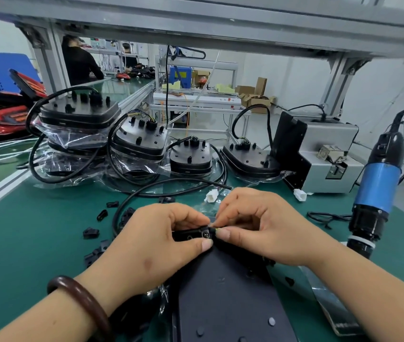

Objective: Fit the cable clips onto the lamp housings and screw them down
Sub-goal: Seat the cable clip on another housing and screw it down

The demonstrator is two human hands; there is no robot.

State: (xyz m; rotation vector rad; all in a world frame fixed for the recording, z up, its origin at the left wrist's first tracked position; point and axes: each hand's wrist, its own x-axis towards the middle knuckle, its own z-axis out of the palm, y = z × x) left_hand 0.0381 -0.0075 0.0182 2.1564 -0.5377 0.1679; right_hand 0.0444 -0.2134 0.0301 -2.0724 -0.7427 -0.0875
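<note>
A dark lamp housing (223, 292) lies back-up on the green mat right in front of me. At its far end sits a black cable clip (191, 234) with a screw in it. My left hand (151, 245) pinches that clip between thumb and fingers. My right hand (257, 225) pinches the cable end with its thin wires just right of the clip. Several loose black clips (91, 232) lie scattered on the mat to the left. The blue electric screwdriver (378, 191) hangs at the right, untouched.
Several more black housings (80, 114) in clear bags with looped cables stand at the back of the mat. A grey screw feeder box (324, 154) sits at the back right. White connectors (211, 195) lie behind my hands. Red lamps are piled far left.
</note>
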